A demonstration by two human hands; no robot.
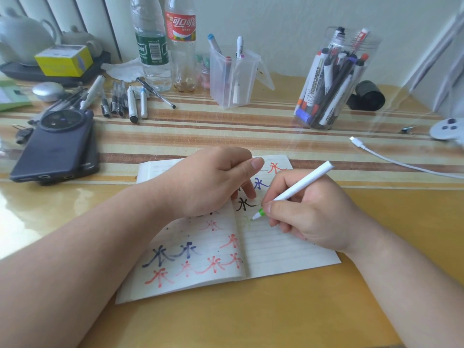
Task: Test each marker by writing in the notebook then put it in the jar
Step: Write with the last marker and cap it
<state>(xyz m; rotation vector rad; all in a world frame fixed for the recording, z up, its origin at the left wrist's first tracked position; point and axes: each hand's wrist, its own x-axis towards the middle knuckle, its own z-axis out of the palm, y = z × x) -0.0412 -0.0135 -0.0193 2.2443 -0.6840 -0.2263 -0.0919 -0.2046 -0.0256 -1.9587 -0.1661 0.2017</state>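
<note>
An open lined notebook [281, 249] lies on the desk, marked with red, blue and black characters. My right hand [311, 217] grips a white marker [298, 188] with a green collar; its tip touches the right page beside a faint green mark. My left hand [208, 182] rests on the notebook's upper left page, fingers loosely curled, holding the page flat. A clear jar [334, 79] packed with several markers stands at the back right. A clear square box [233, 76] with a few markers stands behind the notebook. Several loose markers and pens [125, 99] lie at the back left.
Two stacked dark phones [57, 149] lie at the left. Two plastic bottles [165, 43] stand at the back, with a teapot [22, 36] and yellow box [64, 60] on a tray. A white cable [391, 159] and a game controller [448, 129] lie at the right.
</note>
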